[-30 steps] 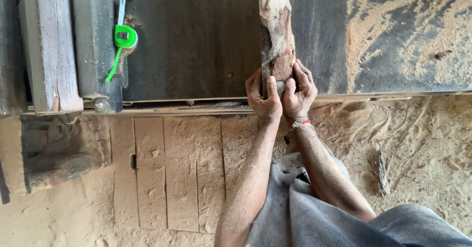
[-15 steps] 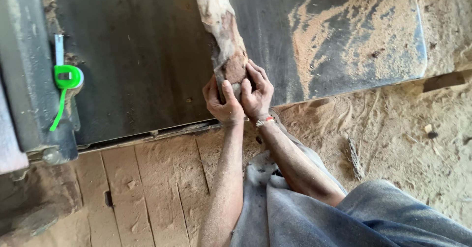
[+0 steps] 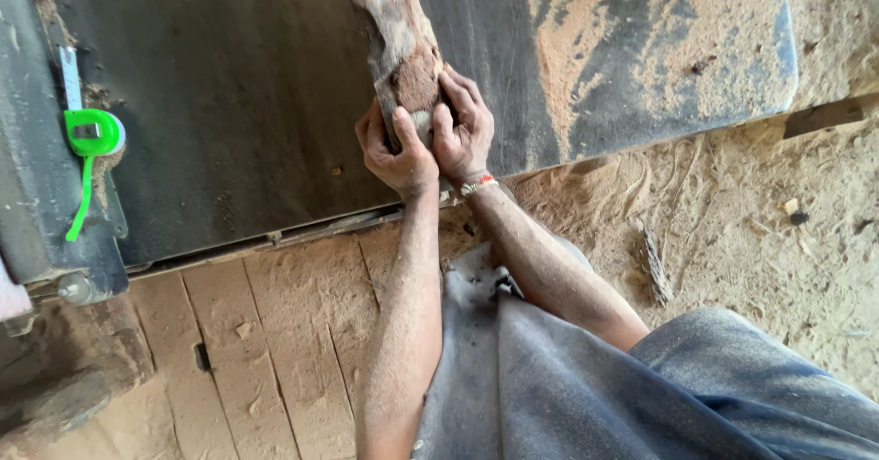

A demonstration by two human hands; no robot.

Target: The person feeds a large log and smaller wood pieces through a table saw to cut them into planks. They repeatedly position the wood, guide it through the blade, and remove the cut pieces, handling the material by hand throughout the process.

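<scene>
A rough, bark-covered log lies lengthwise on a dark metal saw table, its cut near end toward me. My left hand grips the log's near end from the left side. My right hand, with a thread band at the wrist, clasps the same end from the right. Both hands press together around the reddish end face. The log's far end runs out of view at the top.
A green tape measure with a green strap lies at the table's left edge on a metal rail. Sawdust covers the table's right part and the ground. Wooden planks lie below the table edge.
The view has shifted, so the table and log now sit tilted in the frame. Both hands keep their hold on the log's near end.
</scene>
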